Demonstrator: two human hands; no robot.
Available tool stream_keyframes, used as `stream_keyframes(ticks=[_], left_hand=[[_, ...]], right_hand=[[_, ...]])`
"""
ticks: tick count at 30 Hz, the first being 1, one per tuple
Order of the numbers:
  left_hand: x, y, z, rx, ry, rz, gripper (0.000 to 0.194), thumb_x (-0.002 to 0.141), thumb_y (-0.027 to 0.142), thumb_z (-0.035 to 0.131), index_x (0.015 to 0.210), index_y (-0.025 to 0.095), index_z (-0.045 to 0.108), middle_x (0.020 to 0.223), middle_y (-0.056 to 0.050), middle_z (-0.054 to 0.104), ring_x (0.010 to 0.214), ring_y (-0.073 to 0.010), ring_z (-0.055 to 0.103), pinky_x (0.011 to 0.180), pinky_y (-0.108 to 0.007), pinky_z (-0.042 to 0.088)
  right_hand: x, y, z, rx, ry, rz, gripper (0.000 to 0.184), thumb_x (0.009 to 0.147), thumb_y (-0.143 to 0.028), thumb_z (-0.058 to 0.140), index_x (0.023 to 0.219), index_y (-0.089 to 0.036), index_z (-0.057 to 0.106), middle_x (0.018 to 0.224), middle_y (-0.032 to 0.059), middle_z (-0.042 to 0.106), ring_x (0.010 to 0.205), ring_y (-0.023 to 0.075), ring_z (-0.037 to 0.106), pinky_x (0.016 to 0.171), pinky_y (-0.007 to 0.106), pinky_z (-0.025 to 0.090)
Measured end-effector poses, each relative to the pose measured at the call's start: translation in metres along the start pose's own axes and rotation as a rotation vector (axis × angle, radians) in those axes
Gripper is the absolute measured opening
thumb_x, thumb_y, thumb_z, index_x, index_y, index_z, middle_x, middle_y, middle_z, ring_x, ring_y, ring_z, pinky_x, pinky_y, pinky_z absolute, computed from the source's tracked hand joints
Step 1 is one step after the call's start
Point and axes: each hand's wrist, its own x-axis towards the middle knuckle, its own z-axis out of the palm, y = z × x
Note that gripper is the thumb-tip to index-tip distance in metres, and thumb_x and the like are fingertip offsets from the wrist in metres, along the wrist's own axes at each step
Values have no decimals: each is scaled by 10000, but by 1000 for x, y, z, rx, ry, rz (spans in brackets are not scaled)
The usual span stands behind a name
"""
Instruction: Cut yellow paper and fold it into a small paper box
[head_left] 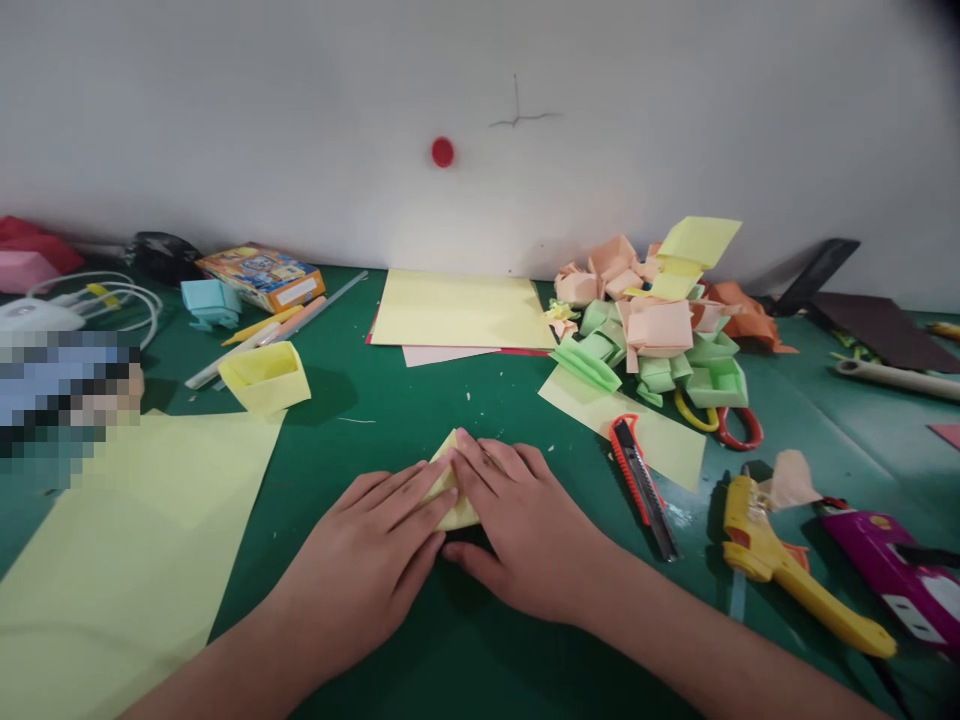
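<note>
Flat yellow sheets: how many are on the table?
3: a large sheet at left, a back sheet near the wall, and a small sheet partly under the knife. More may be hidden beneath.

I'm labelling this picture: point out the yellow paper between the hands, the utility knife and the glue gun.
Yellow paper [460, 514]: head view, its exposed lower part.
Utility knife [646, 488]: head view, middle of its body.
Glue gun [796, 590]: head view, upper handle.

head-worn view, facing forward and down
</note>
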Motion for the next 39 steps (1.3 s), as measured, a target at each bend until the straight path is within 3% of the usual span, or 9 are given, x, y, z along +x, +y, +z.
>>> stream_keyframes(ticks=[19,39], left_hand=[[-2,2,5,140,60,74,389,1017,151,396,1290,117,671,1342,-93,693,1220,-278,664,963,-441,548],[0,2,1,98,26,52,384,1010,166,424,1310,148,664,1366,-83,679,1252,-266,639,979,-417,531]], right_hand=[[1,-2,0,-10,-9,21,713,1021,-557,434,1540,-70,392,1645,177,332,1432,337,360,1123,561,344],[1,-2,0,-9,-10,23,714,1020,-561,427,1547,-81,388,1650,170,324,1416,345,383,1103,563,370]])
